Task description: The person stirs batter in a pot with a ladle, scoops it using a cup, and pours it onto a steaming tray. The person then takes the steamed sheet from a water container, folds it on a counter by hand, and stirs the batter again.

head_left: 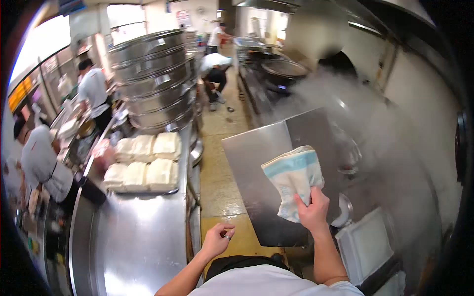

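My right hand (314, 209) is closed on a folded white cloth (295, 180) with a light blue stripe. The cloth is in front of a large metal panel (261, 153) that stands at an angle beside the steaming stove area. My left hand (217, 240) is held low over the yellow floor, near the steel counter's edge. Its fingers are curled and a ring shows on one of them; whether anything small is between the fingertips cannot be made out.
White blocks (145, 175) sit on a tray on the steel counter (138, 241), before tall stacked steamers (150, 79). Co-workers stand at the left, and one bends over in the aisle (224, 163). Steam rises at right, above a white tray (365, 244).
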Action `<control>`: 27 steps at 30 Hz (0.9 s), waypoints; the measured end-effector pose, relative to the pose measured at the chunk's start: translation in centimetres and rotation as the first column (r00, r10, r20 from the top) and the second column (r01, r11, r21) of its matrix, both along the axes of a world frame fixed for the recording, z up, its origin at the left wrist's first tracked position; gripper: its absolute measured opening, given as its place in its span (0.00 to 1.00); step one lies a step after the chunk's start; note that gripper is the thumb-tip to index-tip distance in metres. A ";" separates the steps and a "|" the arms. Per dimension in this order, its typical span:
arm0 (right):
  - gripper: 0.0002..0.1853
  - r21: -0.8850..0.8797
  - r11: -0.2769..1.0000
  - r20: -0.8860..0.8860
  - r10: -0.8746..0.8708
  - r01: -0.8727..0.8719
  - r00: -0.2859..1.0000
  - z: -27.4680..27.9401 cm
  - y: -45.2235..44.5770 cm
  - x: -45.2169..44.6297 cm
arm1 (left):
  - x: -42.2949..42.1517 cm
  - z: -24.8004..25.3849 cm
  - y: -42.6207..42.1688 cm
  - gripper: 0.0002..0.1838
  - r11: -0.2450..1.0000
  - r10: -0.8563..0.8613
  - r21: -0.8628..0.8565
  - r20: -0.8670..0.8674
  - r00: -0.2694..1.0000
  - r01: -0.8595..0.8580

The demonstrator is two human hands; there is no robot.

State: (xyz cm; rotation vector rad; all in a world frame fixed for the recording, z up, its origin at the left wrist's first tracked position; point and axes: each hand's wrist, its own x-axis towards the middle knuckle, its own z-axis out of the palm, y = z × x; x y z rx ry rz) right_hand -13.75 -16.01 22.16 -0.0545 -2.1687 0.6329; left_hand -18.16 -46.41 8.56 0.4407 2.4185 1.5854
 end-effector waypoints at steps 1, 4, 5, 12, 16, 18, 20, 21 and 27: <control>0.15 0.003 0.998 0.001 0.069 -0.069 0.998 -0.5 -1.6 -1.4 | 0.4 0.0 -1.7 0.12 0.999 0.050 -0.003 0.005 0.999 -0.050; 0.16 0.016 0.978 0.093 0.204 -0.207 0.975 -1.9 -6.4 -4.9 | 1.7 -0.6 -6.3 0.12 0.983 0.184 -0.012 -0.003 0.983 -0.184; 0.16 0.020 0.967 0.120 0.249 -0.253 0.961 -2.3 -7.7 -6.0 | 2.4 -0.7 -7.3 0.12 0.975 0.223 -0.014 -0.007 0.975 -0.223; 0.17 0.011 0.785 0.205 0.605 -0.619 0.770 -5.6 -18.9 -13.8 | 7.1 -2.7 -13.0 0.12 0.828 0.559 -0.015 0.093 0.824 -0.560; 0.16 0.000 0.640 0.281 0.738 -0.769 0.614 -7.9 -25.3 -17.2 | 9.1 -4.2 -14.1 0.12 0.695 0.710 0.000 0.166 0.685 -0.719; 0.16 -0.017 0.560 0.321 0.788 -0.828 0.526 -9.2 -28.2 -18.5 | 9.8 -3.8 -14.3 0.12 0.640 0.759 -0.028 0.178 0.626 -0.768; 0.16 -0.054 0.475 0.362 0.829 -0.879 0.426 -10.4 -31.1 -19.7 | 10.2 -3.1 -14.1 0.12 0.579 0.807 -0.054 0.180 0.562 -0.814; 0.15 -0.065 0.438 0.382 0.841 -0.897 0.383 -11.1 -32.5 -20.2 | 10.4 -2.9 -13.9 0.12 0.548 0.828 -0.066 0.183 0.530 -0.834; 0.15 -0.147 0.277 0.516 0.841 -0.950 0.166 -15.3 -39.3 -21.4 | 11.5 -3.3 -12.7 0.10 0.387 0.910 0.019 0.152 0.385 -0.922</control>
